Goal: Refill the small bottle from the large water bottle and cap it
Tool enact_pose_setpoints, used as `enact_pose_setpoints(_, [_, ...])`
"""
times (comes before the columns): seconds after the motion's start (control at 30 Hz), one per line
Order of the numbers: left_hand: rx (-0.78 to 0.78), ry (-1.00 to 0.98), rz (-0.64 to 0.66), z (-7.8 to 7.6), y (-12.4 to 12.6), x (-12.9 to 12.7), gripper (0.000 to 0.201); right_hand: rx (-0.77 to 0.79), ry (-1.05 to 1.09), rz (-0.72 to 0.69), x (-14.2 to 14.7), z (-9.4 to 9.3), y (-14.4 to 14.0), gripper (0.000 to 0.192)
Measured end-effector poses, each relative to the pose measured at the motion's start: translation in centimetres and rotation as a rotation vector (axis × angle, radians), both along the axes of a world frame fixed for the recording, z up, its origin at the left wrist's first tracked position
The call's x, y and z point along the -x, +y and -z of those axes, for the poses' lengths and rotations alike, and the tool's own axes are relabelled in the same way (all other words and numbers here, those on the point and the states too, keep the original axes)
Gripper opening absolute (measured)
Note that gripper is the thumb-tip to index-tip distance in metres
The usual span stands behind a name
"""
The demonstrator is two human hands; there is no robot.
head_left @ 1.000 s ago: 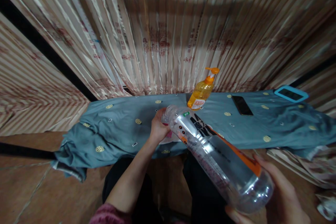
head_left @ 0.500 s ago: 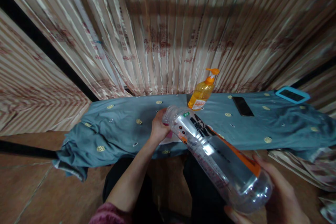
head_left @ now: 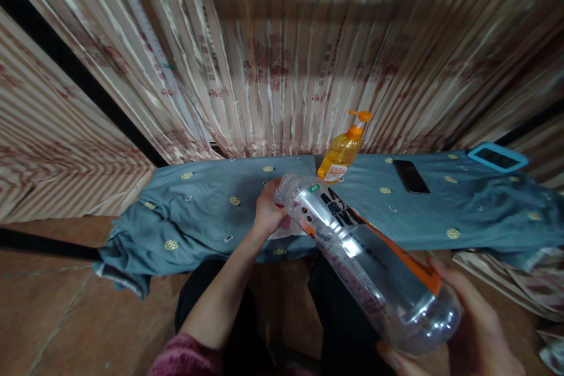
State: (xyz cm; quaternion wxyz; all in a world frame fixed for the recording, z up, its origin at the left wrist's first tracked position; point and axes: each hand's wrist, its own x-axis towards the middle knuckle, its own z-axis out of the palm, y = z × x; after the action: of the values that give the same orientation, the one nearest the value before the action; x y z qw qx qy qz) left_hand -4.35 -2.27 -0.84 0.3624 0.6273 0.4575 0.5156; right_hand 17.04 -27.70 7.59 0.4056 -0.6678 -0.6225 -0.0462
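Observation:
A large clear plastic bottle [head_left: 370, 258] with a silver, black and orange label lies slantwise in the air before me, its base nearer to me on the right. My left hand [head_left: 269, 208] grips its neck end. Around the base curve the fingers of my right hand [head_left: 471, 320], partly cut off by the lower edge of the picture. Whether the mouth has a cap on it, I cannot tell. Beneath the neck a pink and white item [head_left: 286, 228] shows on the cloth, mostly hidden by the bottle and my left hand.
A teal patterned cloth [head_left: 211, 188] covers the long bench before me. On it stand a yellow pump bottle [head_left: 341, 155] with an orange top, a black phone [head_left: 411, 176] and a blue-framed device [head_left: 497, 157]. A striped curtain [head_left: 282, 41] hangs behind.
Both hands keep hold of the bottle in nearly the same pose. The whole view has shifted very slightly.

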Motion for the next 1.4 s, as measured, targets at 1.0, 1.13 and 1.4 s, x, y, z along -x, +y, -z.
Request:
enact_pose_setpoints(1.0, [-0.040, -0.008, 0.017, 0.1, 0.2, 0.2, 0.057, 0.050, -0.077, 0.079, 0.8, -0.7, 0.2, 0.087])
enact_pose_setpoints(1.13, [-0.046, -0.013, 0.016, 0.2, 0.1, 0.1, 0.057, -0.003, -0.135, -0.043, 0.1, -0.7, 0.4, 0.089])
enact_pose_setpoints(1.4, [-0.070, 0.025, 0.022, 0.2, 0.2, 0.2, 0.058, -0.013, -0.169, -0.012, -0.1, -1.0, 0.4, 0.089])
